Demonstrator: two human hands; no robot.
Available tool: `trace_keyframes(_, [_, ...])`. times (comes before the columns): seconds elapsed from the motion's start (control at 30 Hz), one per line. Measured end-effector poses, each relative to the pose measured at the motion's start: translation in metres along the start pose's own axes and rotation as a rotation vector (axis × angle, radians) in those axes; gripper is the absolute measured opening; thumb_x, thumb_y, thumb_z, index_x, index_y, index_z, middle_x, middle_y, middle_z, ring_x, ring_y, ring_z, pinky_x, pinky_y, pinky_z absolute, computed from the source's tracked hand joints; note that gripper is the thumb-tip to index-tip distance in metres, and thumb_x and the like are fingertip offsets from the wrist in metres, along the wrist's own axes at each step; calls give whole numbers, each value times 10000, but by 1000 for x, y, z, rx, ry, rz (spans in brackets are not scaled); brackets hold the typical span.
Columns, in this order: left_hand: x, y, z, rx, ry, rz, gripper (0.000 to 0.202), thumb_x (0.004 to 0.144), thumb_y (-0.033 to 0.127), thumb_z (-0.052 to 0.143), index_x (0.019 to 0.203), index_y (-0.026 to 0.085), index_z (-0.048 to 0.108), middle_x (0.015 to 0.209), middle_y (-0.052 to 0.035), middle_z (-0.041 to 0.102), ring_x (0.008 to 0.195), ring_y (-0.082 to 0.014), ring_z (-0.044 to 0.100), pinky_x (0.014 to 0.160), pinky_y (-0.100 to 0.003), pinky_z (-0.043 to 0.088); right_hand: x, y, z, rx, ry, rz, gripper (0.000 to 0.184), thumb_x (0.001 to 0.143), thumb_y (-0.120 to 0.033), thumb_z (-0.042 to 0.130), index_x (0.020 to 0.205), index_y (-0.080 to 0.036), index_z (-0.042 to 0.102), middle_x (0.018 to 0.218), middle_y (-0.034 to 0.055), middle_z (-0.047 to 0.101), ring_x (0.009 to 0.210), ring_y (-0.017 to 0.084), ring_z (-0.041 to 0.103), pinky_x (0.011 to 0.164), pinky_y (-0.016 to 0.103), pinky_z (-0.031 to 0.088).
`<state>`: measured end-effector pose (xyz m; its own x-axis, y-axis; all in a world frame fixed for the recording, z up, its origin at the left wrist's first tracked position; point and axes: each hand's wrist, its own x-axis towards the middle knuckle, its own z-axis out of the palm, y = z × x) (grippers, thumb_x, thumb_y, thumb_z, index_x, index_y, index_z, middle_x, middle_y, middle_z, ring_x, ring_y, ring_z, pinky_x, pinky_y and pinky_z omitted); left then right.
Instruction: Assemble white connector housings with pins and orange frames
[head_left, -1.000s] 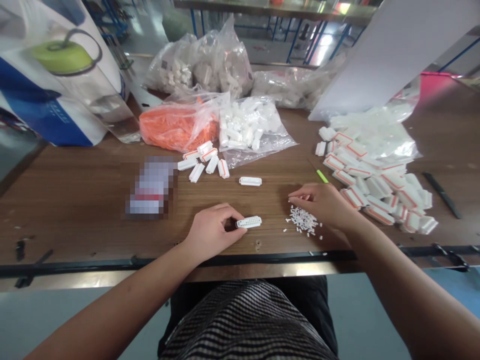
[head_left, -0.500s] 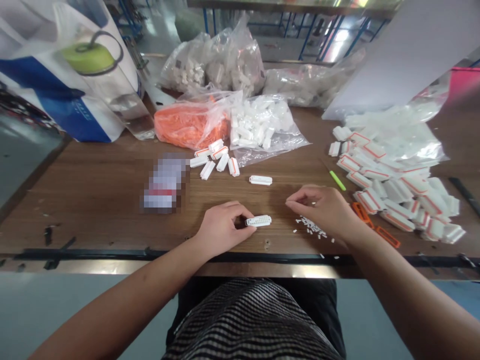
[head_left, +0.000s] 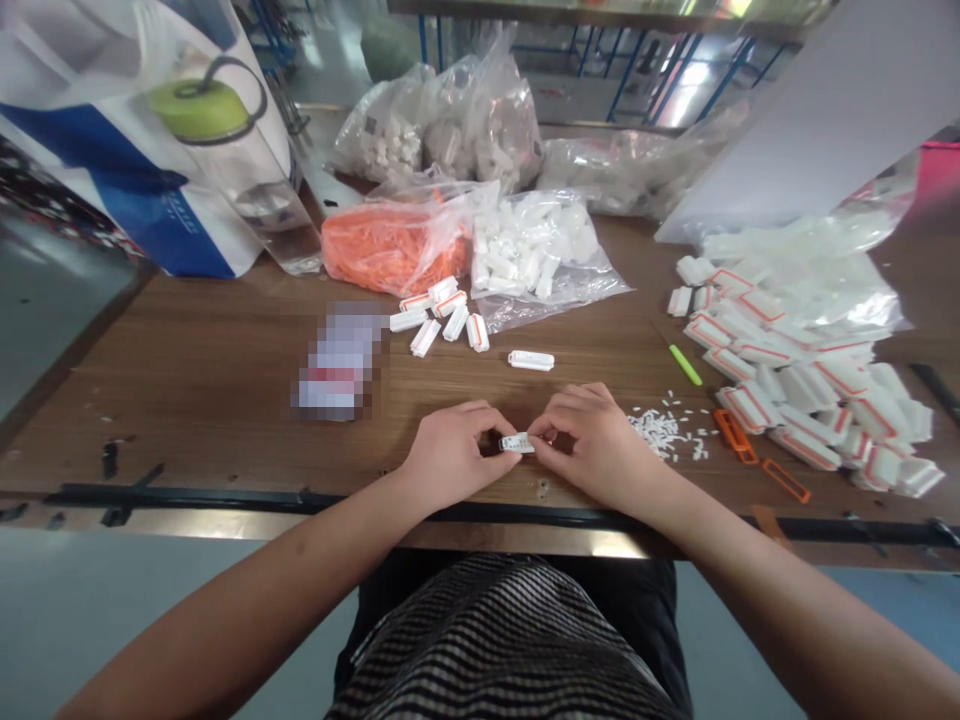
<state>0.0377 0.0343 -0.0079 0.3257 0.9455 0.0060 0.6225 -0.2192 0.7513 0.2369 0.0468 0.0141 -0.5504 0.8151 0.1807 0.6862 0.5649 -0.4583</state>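
My left hand pinches the left end of a small white plastic connector housing, whose upper face carries rows of tiny holes. Against the housing's right end, my right hand has thumb and forefinger closed; the fingertips cover that end, and anything tiny between them is hidden. Just right of my right hand lies a scattered heap of tiny white pegs. Another white connector housing rests on the table beyond my hands.
Several white housings lie before bags of orange parts and white parts. On the right are a green-handled tool, orange frames and a large pile of white-and-orange pieces. A green-lidded bottle stands left.
My right hand has moved left from above the tiny pegs to the right end of the housing, uncovering the heap. My left hand still holds the housing. The view has shifted slightly.
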Motion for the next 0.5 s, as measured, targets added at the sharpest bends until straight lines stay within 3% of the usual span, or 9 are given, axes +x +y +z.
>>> trace_keyframes(0.2, [1,1,1,-7,5,-8,89,734,246,735,821,227,737,673,50,568,560,-87,448,583,-232,364,-5,-3,-5,-144,46,-116,207,897,-204,553,808,-224,739,668,-1,655,709,163,548,775,354,333])
trace_keyframes(0.4, [1,-1,-1,18,6,12,68,746,246,730,809,221,728,675,50,574,562,-86,446,565,-229,342,-10,-19,5,-402,92,-225,237,878,-208,544,713,-173,710,686,40,650,712,190,530,796,385,338])
trace_keyframes(0.5, [3,-3,-1,24,-3,13,68,750,244,724,815,226,731,680,50,577,558,-86,448,550,-227,334,-12,-16,3,-370,109,-179,247,897,-218,526,773,-175,736,700,42,671,728,197,562,779,380,355])
